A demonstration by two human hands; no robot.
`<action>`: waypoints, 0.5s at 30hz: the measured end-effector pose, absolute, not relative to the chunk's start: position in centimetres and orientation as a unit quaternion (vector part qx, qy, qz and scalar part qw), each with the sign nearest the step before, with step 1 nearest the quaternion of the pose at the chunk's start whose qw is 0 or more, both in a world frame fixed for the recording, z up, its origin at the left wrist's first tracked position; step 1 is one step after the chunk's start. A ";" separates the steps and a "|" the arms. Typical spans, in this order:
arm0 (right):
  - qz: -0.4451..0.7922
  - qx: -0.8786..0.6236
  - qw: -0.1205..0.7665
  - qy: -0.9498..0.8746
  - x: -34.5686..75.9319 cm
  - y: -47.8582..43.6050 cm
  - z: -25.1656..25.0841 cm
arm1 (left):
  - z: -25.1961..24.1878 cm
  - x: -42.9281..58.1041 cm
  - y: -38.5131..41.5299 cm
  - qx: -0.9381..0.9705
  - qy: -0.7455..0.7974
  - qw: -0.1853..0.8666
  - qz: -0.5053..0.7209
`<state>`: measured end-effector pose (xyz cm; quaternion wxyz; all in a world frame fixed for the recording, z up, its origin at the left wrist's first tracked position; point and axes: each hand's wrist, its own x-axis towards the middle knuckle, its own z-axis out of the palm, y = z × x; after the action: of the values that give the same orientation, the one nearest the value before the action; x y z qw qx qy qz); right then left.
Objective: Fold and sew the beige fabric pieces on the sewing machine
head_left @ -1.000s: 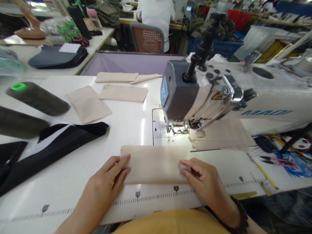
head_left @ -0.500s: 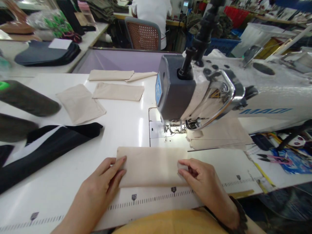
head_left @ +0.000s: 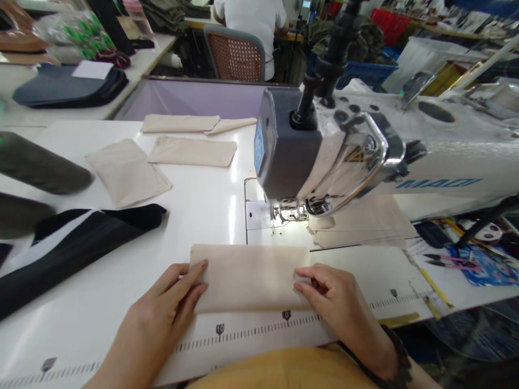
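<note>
A folded beige fabric piece (head_left: 249, 275) lies flat on the white table just in front of the sewing machine's needle area (head_left: 286, 213). My left hand (head_left: 172, 302) rests with flat fingers on the fabric's left end. At the right end, my right hand (head_left: 334, 300) pinches the corner between curled fingertips. The grey sewing machine head (head_left: 292, 151) rises right behind the fabric.
Several more beige fabric pieces (head_left: 127, 170) lie at the back left, and a stack (head_left: 365, 227) sits under the machine arm. Black fabric (head_left: 77, 243) and dark thread cones (head_left: 40, 167) are at left. Scissors (head_left: 446, 262) lie at right. A seated person (head_left: 249, 21) works behind.
The view shifted slightly, so everything sits a little further left in frame. My hands stay on the fabric's two ends; the right fingertips have curled more tightly onto the corner.
</note>
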<state>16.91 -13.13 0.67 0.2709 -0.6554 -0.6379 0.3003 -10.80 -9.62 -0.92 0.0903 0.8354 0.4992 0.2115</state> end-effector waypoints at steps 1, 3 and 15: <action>0.303 -0.655 0.272 -0.637 16.9 -13.1 0.7 | -0.9 -10.8 -9.6 0.835 0.499 0.092 0.213; 0.307 -0.652 0.275 -0.636 17.0 -13.2 0.7 | -0.9 -10.8 -9.6 0.835 0.498 0.098 0.213; 0.319 -0.687 0.261 -0.598 17.0 -13.2 0.4 | -1.1 -10.7 -9.5 0.844 0.494 0.081 0.195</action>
<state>17.00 -13.25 0.41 0.2611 -0.6870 -0.5983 0.3193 -10.73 -9.50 -1.08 0.0812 0.8435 0.4936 0.1954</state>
